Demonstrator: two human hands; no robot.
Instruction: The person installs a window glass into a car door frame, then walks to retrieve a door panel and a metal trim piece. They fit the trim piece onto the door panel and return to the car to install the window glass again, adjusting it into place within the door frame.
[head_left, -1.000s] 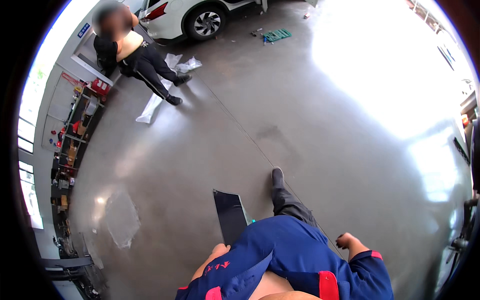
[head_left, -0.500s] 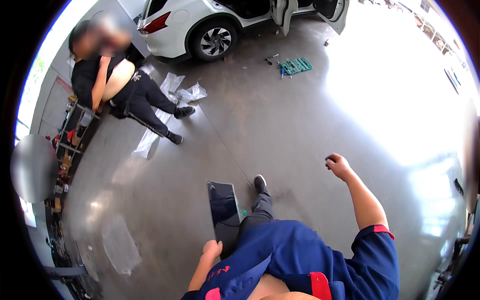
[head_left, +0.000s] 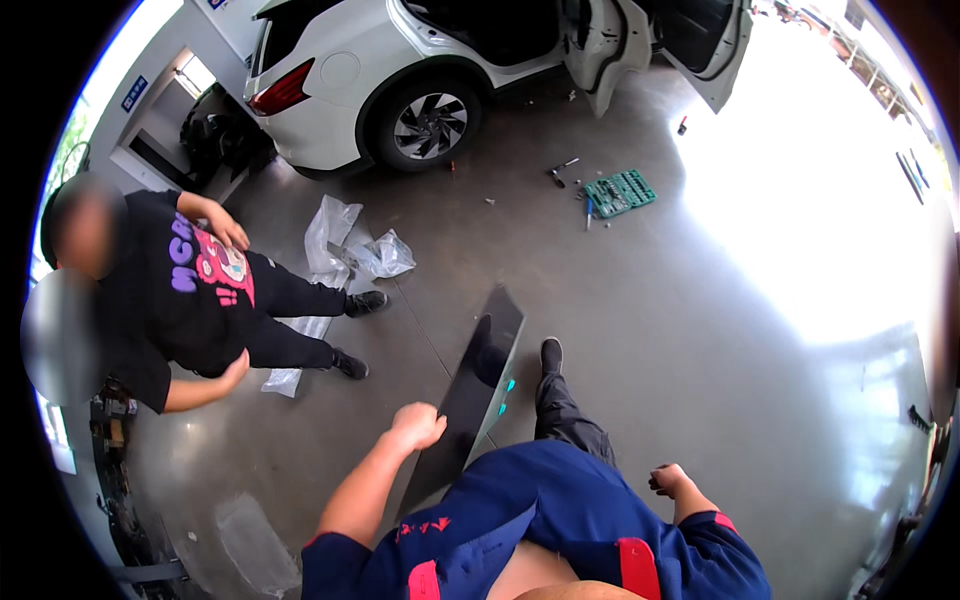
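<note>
My left hand (head_left: 418, 427) grips the edge of a car window glass (head_left: 468, 405), a dark, glossy tinted pane. The pane is tilted upright at my left side, its pointed end reaching forward. Two small green tabs (head_left: 507, 396) stick out from the side of it nearest my leg. My right hand (head_left: 669, 480) hangs low beside my right hip, fingers curled in, with nothing visible in it.
Ahead stands a white car (head_left: 345, 95) with its side doors (head_left: 610, 50) open. A green tool set (head_left: 620, 193) and a ratchet (head_left: 562, 172) lie on the floor. To the left a person in black (head_left: 190, 290) stands near crumpled plastic sheeting (head_left: 380, 255).
My left hand has raised the glass and swung it forward. My right arm has dropped back to my side. The car appears nearer, and the person in black has turned and lowered an arm.
</note>
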